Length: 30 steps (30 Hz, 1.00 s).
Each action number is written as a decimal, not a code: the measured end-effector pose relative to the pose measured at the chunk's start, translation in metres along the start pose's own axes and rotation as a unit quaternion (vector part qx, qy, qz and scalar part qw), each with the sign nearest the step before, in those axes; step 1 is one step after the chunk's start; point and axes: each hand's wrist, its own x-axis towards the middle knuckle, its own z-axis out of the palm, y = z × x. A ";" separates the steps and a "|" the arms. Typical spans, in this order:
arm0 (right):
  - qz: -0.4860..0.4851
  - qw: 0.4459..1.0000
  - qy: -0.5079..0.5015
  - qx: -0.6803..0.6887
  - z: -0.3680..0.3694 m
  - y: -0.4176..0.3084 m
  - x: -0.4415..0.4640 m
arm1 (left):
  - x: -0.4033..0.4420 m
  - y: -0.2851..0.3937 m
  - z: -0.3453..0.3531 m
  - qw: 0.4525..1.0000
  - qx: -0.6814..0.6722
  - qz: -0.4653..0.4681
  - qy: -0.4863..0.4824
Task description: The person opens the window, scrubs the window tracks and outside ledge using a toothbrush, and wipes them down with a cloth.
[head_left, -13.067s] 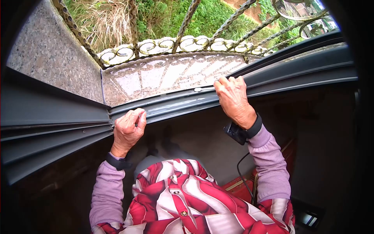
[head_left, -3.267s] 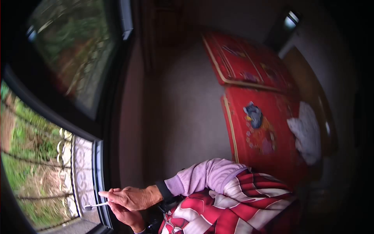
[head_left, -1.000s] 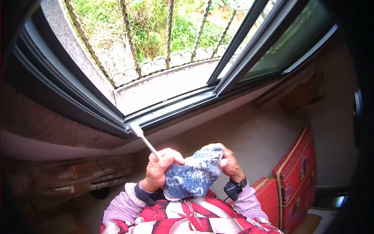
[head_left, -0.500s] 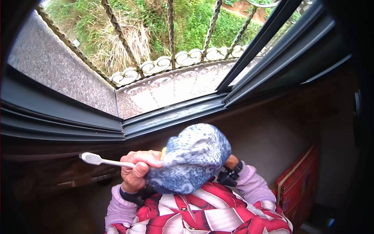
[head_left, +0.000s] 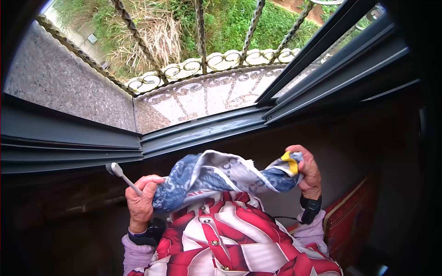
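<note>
A blue and white patterned cloth (head_left: 221,172) with a yellow patch hangs stretched between my two hands, in front of my chest. My left hand (head_left: 142,200) is closed on the cloth's left end and also on the handle of a white brush (head_left: 117,170), whose dark bristles point to the left. On the other side, my right hand (head_left: 307,170) grips the cloth's right end beside the yellow patch. Beyond the cloth lies the grey window track (head_left: 207,131), with neither hand touching it.
Outside the window are a stone ledge (head_left: 202,99) and a twisted metal railing (head_left: 201,41). The sliding window frame (head_left: 340,69) stands at the right. A red padded item (head_left: 352,221) is at the lower right, behind my right arm.
The cloth was bunched up and is now spread sideways. My right hand, mostly hidden behind it before, has moved up and right into view. My left hand has moved slightly left with the brush.
</note>
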 end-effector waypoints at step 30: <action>-0.276 0.398 0.005 -0.875 0.077 0.059 0.107 | 0.006 -0.023 -0.004 0.976 -0.210 0.057 -0.010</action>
